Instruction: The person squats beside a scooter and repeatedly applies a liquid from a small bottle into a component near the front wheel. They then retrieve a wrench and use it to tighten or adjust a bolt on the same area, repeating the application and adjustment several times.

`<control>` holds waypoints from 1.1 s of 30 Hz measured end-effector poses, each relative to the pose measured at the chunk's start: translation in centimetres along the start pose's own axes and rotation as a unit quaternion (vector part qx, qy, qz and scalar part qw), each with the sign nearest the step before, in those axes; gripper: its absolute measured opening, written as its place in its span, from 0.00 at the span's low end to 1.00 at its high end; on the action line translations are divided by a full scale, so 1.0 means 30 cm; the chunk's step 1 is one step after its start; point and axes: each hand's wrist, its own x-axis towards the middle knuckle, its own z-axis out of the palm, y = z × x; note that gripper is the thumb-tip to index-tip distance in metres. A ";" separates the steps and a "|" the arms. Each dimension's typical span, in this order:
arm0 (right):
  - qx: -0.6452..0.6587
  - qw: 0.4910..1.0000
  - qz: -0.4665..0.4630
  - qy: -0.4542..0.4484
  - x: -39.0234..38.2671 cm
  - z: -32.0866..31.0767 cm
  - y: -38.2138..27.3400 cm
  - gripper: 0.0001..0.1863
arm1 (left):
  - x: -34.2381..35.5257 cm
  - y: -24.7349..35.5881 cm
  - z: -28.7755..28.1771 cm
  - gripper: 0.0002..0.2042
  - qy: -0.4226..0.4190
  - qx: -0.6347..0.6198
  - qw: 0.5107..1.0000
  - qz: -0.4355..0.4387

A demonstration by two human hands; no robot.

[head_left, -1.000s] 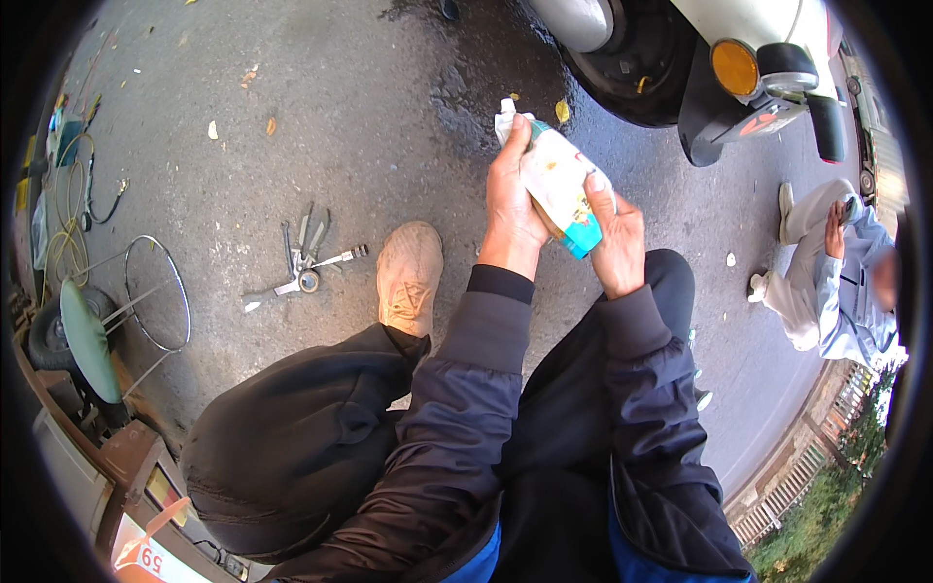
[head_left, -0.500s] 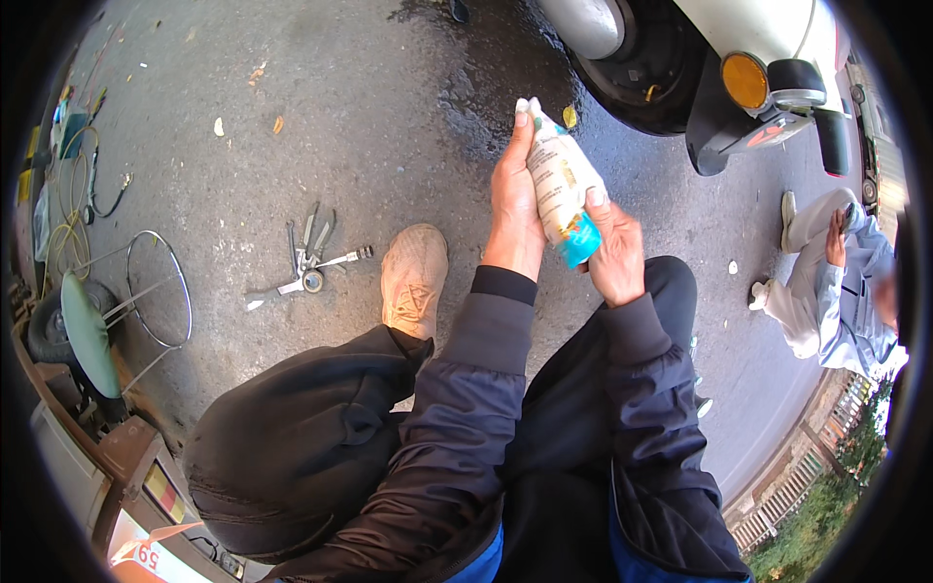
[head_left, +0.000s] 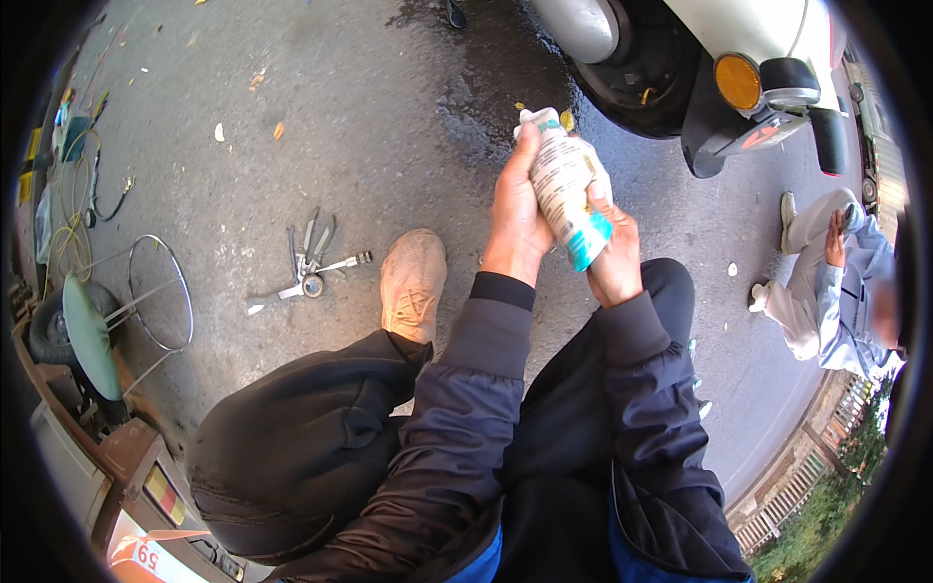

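Both hands closed around a soft packet (head_left: 566, 185), a person sits low over a paved road, with the printed side of the packet now uppermost. A second earlier a plainer white side with a coloured picture faced up; the packet has since been rolled over, which suggests it is being turned about in the fingers rather than let go.

The left hand (head_left: 519, 206) grips the upper part from the left, thumb near the crumpled white end. The right hand (head_left: 617, 253) holds the lower right side, most of its fingers hidden behind. The packet lies between the two palms, tilted, its teal end pointing down toward the right wrist.

Below and to the left are a tan shoe (head_left: 414, 282) and, beside it on the ground, a cluster of metal tools (head_left: 313, 286). Beyond the hands, a yellow leaf (head_left: 568, 120) lies near a white scooter (head_left: 748, 39). A green stool (head_left: 89, 335) stands at far left; another person (head_left: 850, 282) is at far right.
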 end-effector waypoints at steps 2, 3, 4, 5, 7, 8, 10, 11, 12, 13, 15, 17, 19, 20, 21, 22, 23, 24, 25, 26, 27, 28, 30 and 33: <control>-0.050 0.995 0.084 0.009 -0.006 -0.002 -0.006 0.28 | 0.003 0.010 -0.002 0.23 0.039 0.090 0.994 0.055; -0.047 0.990 0.131 0.020 -0.011 -0.004 -0.012 0.32 | 0.001 0.019 -0.003 0.22 0.091 0.117 0.986 0.073; -0.005 0.995 0.096 -0.014 -0.018 -0.007 -0.019 0.32 | -0.001 0.028 -0.003 0.21 0.149 0.146 0.973 0.098; 0.023 0.996 0.084 -0.016 -0.024 -0.009 -0.026 0.33 | 0.001 0.034 0.002 0.21 0.165 0.157 0.965 0.133; 0.047 0.997 0.024 -0.050 -0.032 -0.013 -0.038 0.31 | -0.005 0.041 0.012 0.22 0.170 0.219 0.947 0.162; -0.017 0.998 -0.006 -0.060 -0.033 -0.014 -0.042 0.29 | -0.010 0.034 0.020 0.22 0.166 0.252 0.939 0.167; -0.127 0.986 -0.085 -0.063 -0.030 -0.015 -0.044 0.24 | -0.019 0.035 0.031 0.24 0.104 0.162 0.973 0.123; -0.153 0.983 -0.097 -0.015 -0.029 -0.015 -0.044 0.19 | -0.026 0.027 0.036 0.25 0.048 0.083 0.991 0.092; -0.121 0.989 -0.089 -0.004 -0.027 -0.016 -0.044 0.19 | -0.032 0.023 0.038 0.25 -0.015 0.005 0.997 0.072; -0.092 0.994 -0.062 0.009 -0.026 -0.016 -0.043 0.18 | -0.034 0.010 0.042 0.25 -0.075 -0.041 0.995 0.054; -0.034 0.998 -0.051 -0.008 -0.024 -0.018 -0.040 0.20 | -0.031 0.002 0.041 0.23 0.000 0.031 0.999 0.030; -0.101 0.995 0.004 -0.004 -0.024 -0.020 -0.035 0.21 | -0.020 0.006 0.029 0.17 0.065 0.110 0.991 0.043; -0.101 0.994 0.039 -0.016 -0.024 -0.021 -0.027 0.22 | -0.005 0.015 0.014 0.15 0.107 0.177 0.970 0.126; -0.131 0.990 -0.017 -0.044 -0.025 -0.020 -0.023 0.23 | 0.000 0.021 0.008 0.14 0.144 0.208 0.951 0.175; -0.175 0.982 -0.067 -0.037 -0.025 -0.020 -0.018 0.25 | 0.005 0.022 0.005 0.14 0.133 0.209 0.945 0.214; -0.225 0.966 -0.121 -0.047 -0.023 -0.019 -0.014 0.26 | 0.005 0.020 0.005 0.15 0.148 0.238 0.935 0.219; -0.301 0.942 -0.140 -0.053 -0.021 -0.017 -0.011 0.29 | 0.006 0.019 0.013 0.15 0.150 0.267 0.921 0.240; -0.212 0.973 -0.067 -0.069 -0.016 -0.016 -0.011 0.23 | -0.005 0.014 0.023 0.15 0.166 0.300 0.906 0.249; -0.187 0.981 -0.052 -0.029 -0.008 -0.015 -0.011 0.19 | -0.008 0.013 0.042 0.18 0.161 0.338 0.892 0.255; -0.163 0.985 -0.034 -0.035 0.004 -0.014 -0.012 0.15 | -0.019 0.009 0.062 0.25 0.148 0.360 0.889 0.240; -0.151 0.988 -0.023 -0.025 0.017 -0.012 -0.012 0.13 | -0.028 0.010 0.086 0.29 0.139 0.374 0.889 0.226; -0.140 0.990 -0.005 -0.007 0.033 -0.006 -0.012 0.13 | -0.035 0.013 0.114 0.33 0.133 0.385 0.888 0.212; -0.063 0.996 -0.001 -0.062 0.062 0.023 0.000 0.13 | -0.052 0.016 0.179 0.37 0.178 0.536 0.758 0.325; 0.137 0.985 0.031 -0.097 0.089 0.106 0.049 0.18 | -0.078 0.069 0.246 0.37 0.129 0.563 0.613 0.539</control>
